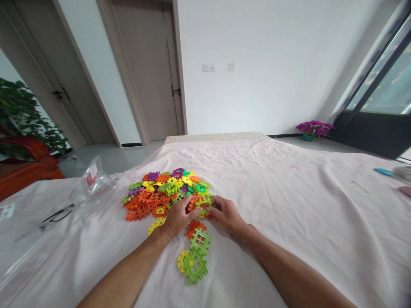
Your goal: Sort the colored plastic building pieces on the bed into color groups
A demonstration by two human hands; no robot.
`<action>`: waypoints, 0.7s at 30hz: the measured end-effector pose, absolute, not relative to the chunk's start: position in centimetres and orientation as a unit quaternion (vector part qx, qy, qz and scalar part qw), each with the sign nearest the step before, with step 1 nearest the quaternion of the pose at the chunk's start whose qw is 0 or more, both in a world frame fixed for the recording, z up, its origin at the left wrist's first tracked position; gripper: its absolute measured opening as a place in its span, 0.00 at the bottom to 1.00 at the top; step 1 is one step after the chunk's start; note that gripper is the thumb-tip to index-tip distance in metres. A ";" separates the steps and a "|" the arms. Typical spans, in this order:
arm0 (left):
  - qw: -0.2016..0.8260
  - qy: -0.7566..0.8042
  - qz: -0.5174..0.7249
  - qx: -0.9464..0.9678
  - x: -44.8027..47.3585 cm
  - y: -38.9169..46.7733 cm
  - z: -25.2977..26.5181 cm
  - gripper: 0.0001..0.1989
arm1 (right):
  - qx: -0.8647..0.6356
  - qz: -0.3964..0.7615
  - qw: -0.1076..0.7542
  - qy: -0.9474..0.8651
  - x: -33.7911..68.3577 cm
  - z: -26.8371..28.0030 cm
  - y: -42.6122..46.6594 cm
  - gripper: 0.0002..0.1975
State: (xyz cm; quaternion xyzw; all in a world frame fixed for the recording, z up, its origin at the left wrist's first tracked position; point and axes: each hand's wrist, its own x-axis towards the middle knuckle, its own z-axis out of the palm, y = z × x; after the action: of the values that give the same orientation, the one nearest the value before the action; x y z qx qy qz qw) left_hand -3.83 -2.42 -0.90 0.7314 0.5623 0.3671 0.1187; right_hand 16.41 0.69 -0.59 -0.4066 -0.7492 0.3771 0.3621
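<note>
Both thumbs press on a yellow-green notched plastic building piece (203,206), with orange showing behind it. My left hand (179,214) is closed on its left side, and my right hand (226,214) pinches the right side. Behind my left hand spreads a pile of plastic building pieces (146,200) in orange, green, yellow and purple. Nearer to me lie a green window-shaped piece (200,240) and another green piece (195,266), which overlaps a yellow round piece (181,260). My fingertips are partly hidden behind the held pieces.
A bed or table covered with a pale pink cloth (282,196) bears everything. On its left lie a clear plastic bag (93,182) and a clear zipped bag (28,239) with a black handle. A light blue object (384,172) is at the right edge.
</note>
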 end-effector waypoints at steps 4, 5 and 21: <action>0.085 0.572 0.359 0.733 -3.8 -2.3 -1.0 0.15 | -0.409 0.346 0.351 -0.768 16.4 -0.9 0.7 0.06; 0.078 0.572 0.358 0.734 -3.8 -2.3 -1.0 0.15 | -0.411 0.339 0.349 -0.771 16.4 -1.0 0.7 0.06; -0.176 0.563 0.437 0.679 -6.0 -2.2 0.1 0.12 | -0.421 0.341 0.431 -0.721 16.8 -0.3 0.4 0.19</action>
State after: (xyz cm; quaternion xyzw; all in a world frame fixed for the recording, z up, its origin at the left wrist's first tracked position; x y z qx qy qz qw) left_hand -5.99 -2.20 0.14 0.6788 0.5633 0.4368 -0.1763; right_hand 16.81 0.39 -0.30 -0.4211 -0.7214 0.3411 0.4311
